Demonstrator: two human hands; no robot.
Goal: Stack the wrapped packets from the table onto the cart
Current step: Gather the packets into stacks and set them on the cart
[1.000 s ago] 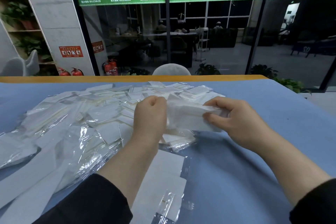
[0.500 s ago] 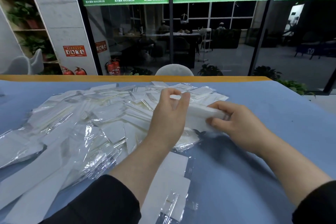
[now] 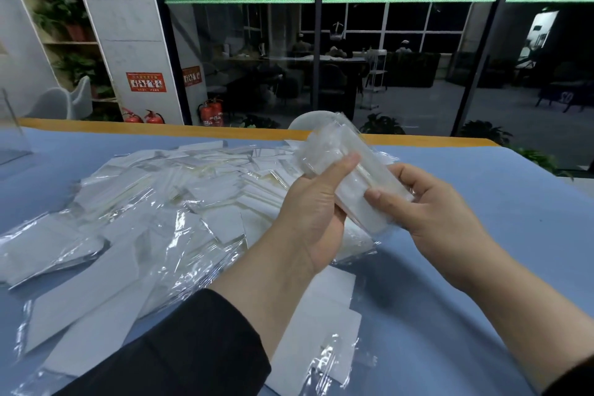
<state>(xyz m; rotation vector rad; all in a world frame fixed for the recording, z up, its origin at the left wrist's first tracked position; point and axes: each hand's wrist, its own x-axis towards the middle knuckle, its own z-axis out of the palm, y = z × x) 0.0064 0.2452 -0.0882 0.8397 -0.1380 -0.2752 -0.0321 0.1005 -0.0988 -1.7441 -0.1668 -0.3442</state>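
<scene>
Left hand [image 3: 313,212] and right hand [image 3: 430,202] both grip one bundle of wrapped packets [image 3: 350,177], raised between them above the blue table [image 3: 482,267]; left thumb lies along its near face, right thumb pinches its lower end. Loose pile of packets [image 3: 154,202] spreads on the table left of and under the left hand. Cart not in view.

One head-worn camera looks forward and down across the blue table [image 3: 482,267], close over both hands at six o'clock, glass wall [image 3: 401,58] at twelve.
</scene>
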